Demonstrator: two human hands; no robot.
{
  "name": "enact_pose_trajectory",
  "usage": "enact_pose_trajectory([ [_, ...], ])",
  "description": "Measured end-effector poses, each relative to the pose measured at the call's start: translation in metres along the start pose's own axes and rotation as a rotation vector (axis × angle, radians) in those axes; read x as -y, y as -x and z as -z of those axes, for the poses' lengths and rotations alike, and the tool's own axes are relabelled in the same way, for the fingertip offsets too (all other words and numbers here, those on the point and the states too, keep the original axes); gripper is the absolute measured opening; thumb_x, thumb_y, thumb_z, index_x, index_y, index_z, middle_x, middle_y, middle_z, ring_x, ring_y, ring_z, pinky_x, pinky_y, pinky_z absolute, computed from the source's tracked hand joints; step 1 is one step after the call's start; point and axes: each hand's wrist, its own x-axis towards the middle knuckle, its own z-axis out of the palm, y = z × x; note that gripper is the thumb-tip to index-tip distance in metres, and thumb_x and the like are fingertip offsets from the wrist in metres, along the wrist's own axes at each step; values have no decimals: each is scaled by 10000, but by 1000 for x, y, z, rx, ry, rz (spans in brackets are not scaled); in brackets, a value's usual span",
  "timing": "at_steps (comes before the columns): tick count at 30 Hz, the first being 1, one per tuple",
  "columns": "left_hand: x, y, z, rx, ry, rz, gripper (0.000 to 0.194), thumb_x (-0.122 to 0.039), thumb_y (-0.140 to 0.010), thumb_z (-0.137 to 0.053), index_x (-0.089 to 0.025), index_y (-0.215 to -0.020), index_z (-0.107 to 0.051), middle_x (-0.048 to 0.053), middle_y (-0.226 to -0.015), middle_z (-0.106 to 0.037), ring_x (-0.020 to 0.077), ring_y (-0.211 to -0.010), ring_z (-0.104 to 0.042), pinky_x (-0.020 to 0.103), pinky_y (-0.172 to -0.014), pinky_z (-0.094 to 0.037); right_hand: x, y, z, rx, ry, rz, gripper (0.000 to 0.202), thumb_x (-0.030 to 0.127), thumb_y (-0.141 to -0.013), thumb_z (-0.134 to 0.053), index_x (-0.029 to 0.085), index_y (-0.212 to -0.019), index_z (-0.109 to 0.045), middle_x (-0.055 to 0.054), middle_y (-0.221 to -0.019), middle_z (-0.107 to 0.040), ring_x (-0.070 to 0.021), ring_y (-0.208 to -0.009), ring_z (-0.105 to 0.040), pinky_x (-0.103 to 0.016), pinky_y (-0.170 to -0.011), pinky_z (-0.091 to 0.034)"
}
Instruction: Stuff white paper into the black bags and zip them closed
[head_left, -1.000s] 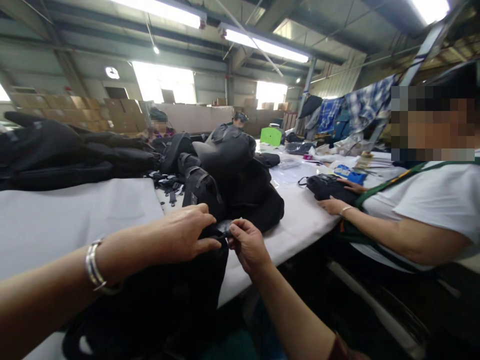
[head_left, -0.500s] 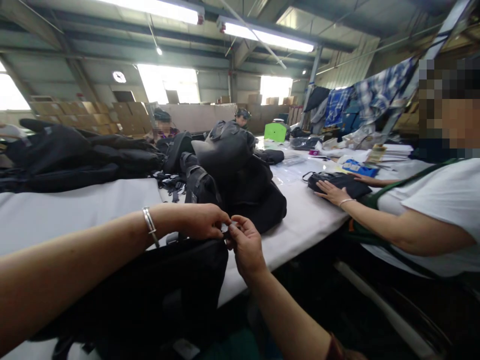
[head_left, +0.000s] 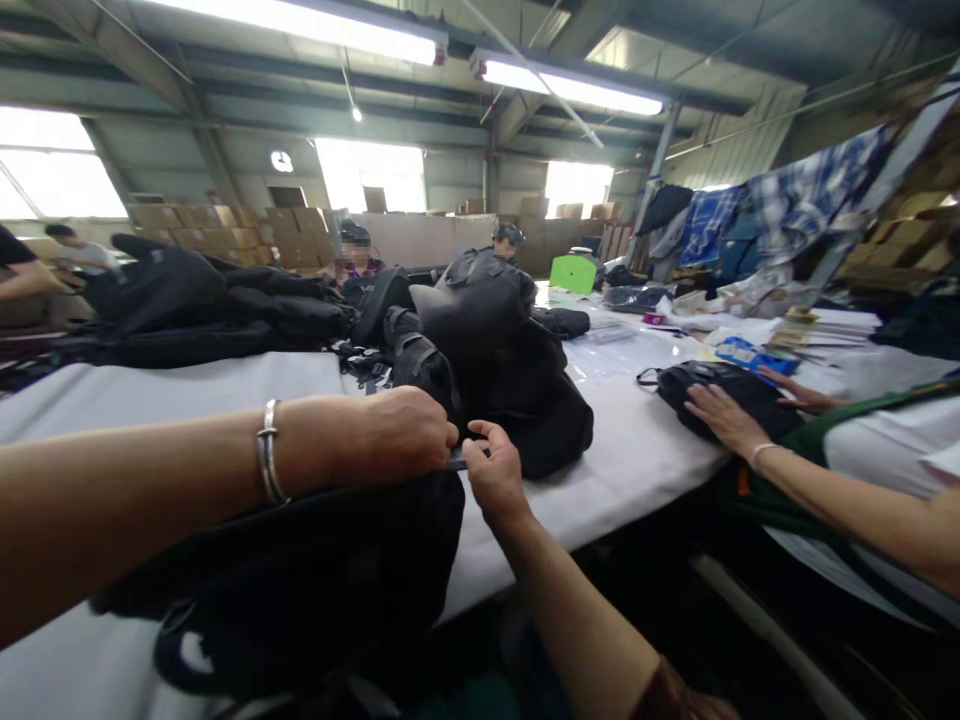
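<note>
A: Hands are meeting at the top near corner of the black bag, which is lying on the near edge of the white table, right in front of the person.

B: What is each one doing?

A: The left hand is lying curled over the bag's upper edge, knuckles up, with a silver bangle sitting on its wrist. The right hand is coming up from below the table edge, thumb and forefinger closing narrowly on a small dark strip, perhaps a strap end or zipper pull; it is too small to tell which.

B: So which hand is nearer that strip?

A: Both are touching it or nearly so: it is sticking out to the right from under the left fingertips, running left to right, and the right fingers are pinching its free end. The bag's bulk is spreading away to the left and toward the viewer.

B: And around them?

A: A pile of black bags is sitting just beyond the hands. Farther right, a co-worker's hand is pressing flat on a smaller black pouch. More dark bags are stacking up at the far left.
</note>
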Motion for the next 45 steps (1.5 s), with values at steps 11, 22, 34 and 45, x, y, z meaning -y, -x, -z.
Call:
enact_pose_trajectory([
  [11,-12,217,-43,28,-3,465,313,-6,-897,-465,-220,-762,-650,46,-810,-682,209,-714,-608,372,-647,-385,-40,-41,35,-141,242,0,561,488,-688,-666,109,-1101,-699,-19,-683,-657,-178,-583,-598,-287,-540,-470],
  [22,-68,264,-81,-173,-160,667,237,11,-841,-535,-191,-805,-654,53,-805,-664,215,-642,-571,369,-574,-350,32,-11,6,-48,748,397,581,575,-783,-585,102,-1093,-722,-213,-1084,-710,-385,-1097,-632,-577,-1064,-441],
  [34,-108,281,-172,-420,-172,747,288,71,-769,-527,-194,-738,-636,53,-710,-616,232,-579,-557,395,-542,-351,61,94,-151,599,1318,1027,133,316,-933,-729,210,-894,-659,-39,-887,-702,-239,-853,-625,-371,-782,-376],
  [45,-116,329,-144,-431,-228,793,437,89,-836,-455,-202,-1013,-728,36,-867,-694,220,-702,-616,392,-656,-492,107,96,-162,592,1170,1164,226,384,-1012,-608,207,-873,-621,-21,-840,-662,-199,-801,-594,-342,-764,-360],
])
